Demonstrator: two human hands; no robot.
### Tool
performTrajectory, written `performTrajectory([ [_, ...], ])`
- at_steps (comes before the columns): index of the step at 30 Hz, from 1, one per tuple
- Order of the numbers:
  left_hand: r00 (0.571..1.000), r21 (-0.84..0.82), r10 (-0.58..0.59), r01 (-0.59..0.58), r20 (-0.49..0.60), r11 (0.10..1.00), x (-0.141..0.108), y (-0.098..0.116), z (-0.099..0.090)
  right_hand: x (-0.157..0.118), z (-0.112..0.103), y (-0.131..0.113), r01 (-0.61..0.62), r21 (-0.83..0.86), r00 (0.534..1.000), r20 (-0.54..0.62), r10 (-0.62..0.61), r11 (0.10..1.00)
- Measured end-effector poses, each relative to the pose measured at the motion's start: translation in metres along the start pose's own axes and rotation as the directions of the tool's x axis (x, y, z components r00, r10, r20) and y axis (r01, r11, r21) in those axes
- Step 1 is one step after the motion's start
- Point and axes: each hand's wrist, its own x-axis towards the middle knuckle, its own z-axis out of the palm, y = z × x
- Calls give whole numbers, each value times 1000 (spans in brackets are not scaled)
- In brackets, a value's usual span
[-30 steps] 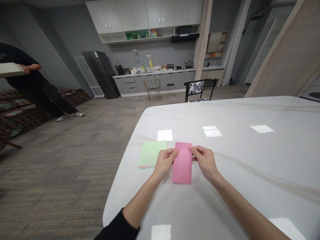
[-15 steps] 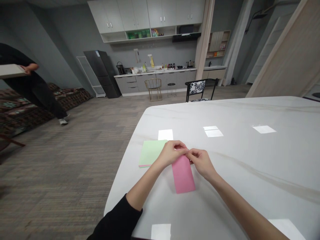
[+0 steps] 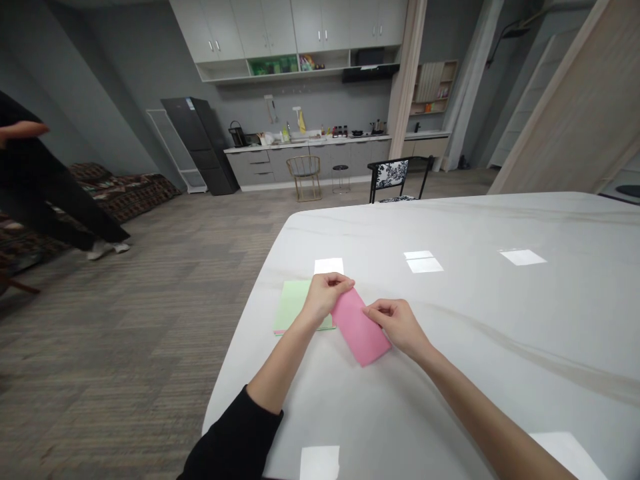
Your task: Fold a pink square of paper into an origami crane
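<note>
Head view, looking forward and down across a large room: white wall cabinets point(image 3: 285, 33) ran along the top of the frame above a kitchen counter point(image 3: 300, 148), with a dark refrigerator point(image 3: 197, 143) to their left. A person in black point(image 3: 30, 173) was at the far left edge (the pale board that person carried earlier was now out of frame). A white marble table point(image 3: 450, 220) filled the lower right. At its near left side lay a stack of pale green paper sheets point(image 3: 300, 307), a pink edge showing beneath it. Just beside that stack, a pink paper sheet point(image 3: 361, 327) had swung from nearly upright to a diagonal, its upper end now toward the upper left. The left hand point(image 3: 326, 298) had closed narrowly on that upper end, and the right hand point(image 3: 397, 327) had shifted to pinch the sheet's right edge.
</note>
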Motion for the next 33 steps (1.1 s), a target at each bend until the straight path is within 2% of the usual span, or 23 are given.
performTrajectory([
  [2,995,-50,-28,23,-97,998,6,0,-13,0,1,2,-23,4,1000,11,23,1000],
  [5,983,-112,-33,12,-183,994,14,-3,-31,1,3,3,-65,42,997,40,64,997],
  [8,967,-156,-40,1,-250,988,15,-8,-42,3,2,5,-93,56,995,41,90,994],
  [10,963,-177,-68,22,-260,984,11,-11,-45,6,-1,7,-89,73,996,-3,90,993],
  [13,978,-175,-143,116,-153,978,-2,-12,-48,11,-8,13,-58,144,986,-145,79,988],
  [15,979,-134,-195,200,52,971,-13,-8,-50,14,-12,17,-22,168,969,-240,62,985],
  [17,938,-53,-237,259,254,965,-22,-2,-52,16,-16,19,11,146,961,-276,31,989],
  [18,920,-18,-242,260,308,965,-25,1,-51,16,-17,18,23,125,965,-263,10,992],
  [20,926,27,-193,195,325,981,-30,5,-46,15,-17,14,47,77,981,-191,-31,996],
  [22,894,77,-176,158,412,984,-32,4,-35,13,-16,9,80,36,989,-124,-75,996],
  [24,857,100,-191,163,479,982,-35,-1,-21,12,-16,6,107,26,987,-120,-103,994],
  [25,854,84,-191,171,484,982,-36,-5,-13,12,-15,6,110,43,984,-143,-103,993],
  [26,876,29,-174,180,450,983,-37,-9,-6,12,-15,7,105,73,980,-175,-91,992],
  [29,955,-224,-143,204,259,953,-42,-19,12,15,-15,11,54,188,974,-225,-10,981],
  [30,964,-300,-141,205,224,932,-44,-20,16,16,-15,12,40,208,976,-217,6,977],
  [33,957,-387,-146,236,249,891,-47,-21,20,17,-15,14,56,190,979,-204,-17,980],
])
